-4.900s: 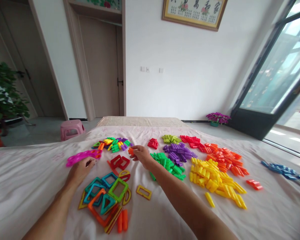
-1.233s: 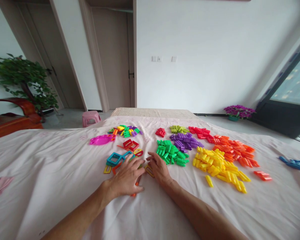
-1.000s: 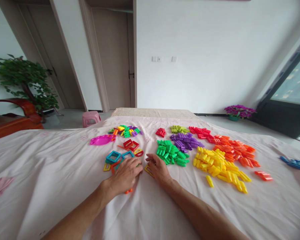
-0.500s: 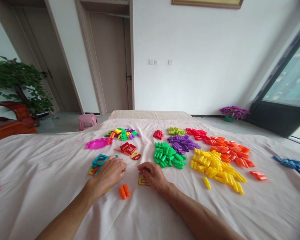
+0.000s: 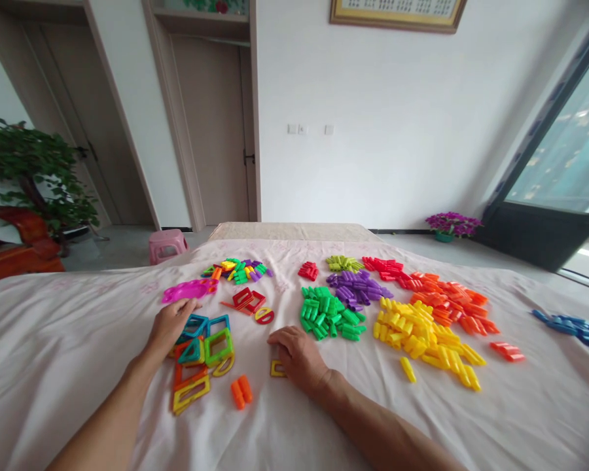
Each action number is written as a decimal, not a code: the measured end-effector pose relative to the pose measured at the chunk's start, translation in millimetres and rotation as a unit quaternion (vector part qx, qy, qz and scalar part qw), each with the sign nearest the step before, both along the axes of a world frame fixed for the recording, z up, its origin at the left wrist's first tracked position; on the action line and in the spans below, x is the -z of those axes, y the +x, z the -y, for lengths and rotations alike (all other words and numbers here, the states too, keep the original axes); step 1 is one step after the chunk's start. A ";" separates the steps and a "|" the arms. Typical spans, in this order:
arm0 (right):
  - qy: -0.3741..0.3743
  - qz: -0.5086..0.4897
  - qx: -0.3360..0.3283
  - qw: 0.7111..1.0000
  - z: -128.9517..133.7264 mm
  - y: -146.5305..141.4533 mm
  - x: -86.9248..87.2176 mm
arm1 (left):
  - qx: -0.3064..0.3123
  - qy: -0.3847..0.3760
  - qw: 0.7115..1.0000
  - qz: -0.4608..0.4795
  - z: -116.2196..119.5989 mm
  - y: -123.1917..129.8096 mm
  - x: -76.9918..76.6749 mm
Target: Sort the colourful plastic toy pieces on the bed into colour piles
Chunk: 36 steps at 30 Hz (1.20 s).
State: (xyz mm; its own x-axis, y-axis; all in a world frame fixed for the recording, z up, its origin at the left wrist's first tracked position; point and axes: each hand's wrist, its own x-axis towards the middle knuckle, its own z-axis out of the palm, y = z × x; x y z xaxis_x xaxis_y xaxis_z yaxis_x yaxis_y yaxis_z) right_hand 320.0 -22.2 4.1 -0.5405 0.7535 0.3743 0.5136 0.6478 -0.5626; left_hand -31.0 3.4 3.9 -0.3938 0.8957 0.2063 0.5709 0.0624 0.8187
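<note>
My left hand (image 5: 169, 327) is at the left, its fingers drawn together by the near edge of the magenta tray (image 5: 184, 290); what they hold, if anything, is hidden. Beside it lie frame-shaped tiles: a blue one (image 5: 219, 322), a green square (image 5: 218, 347), an orange one (image 5: 189, 373) and a yellow one (image 5: 191, 394). My right hand (image 5: 299, 356) rests on the cloth with curled fingers, partly covering a yellow frame tile (image 5: 277, 368). Its fingertips are turned down and hide whatever may be under them. Two orange tubes (image 5: 241, 392) lie between the hands.
Piles of green (image 5: 328, 314), purple (image 5: 358, 288), yellow (image 5: 417, 333) and orange-red (image 5: 449, 301) tubes spread rightward, with blue pieces (image 5: 576, 327) at far right. Red tiles (image 5: 245, 300) and a mixed pile (image 5: 240, 269) lie farther back on the pale cloth (image 5: 93, 340).
My left hand has moved left and back, uncovering the blue, green, orange and yellow tiles. My right hand stays in nearly the same place. The view has tilted slightly up.
</note>
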 end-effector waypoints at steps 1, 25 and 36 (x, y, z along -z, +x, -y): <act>-0.001 0.001 -0.006 1.000 0.3 -0.1 -0.3 | -0.020 -0.005 1.000 0.003 -0.7 -7.1 6.3; -0.048 0.092 0.199 0.974 -182.3 -122.8 -19.8 | 0.004 -0.036 0.999 -0.027 -14.6 -13.6 20.8; -0.104 0.009 0.196 0.975 -190.1 -98.8 -19.6 | -0.005 -0.064 0.996 -0.063 -17.7 -14.2 18.3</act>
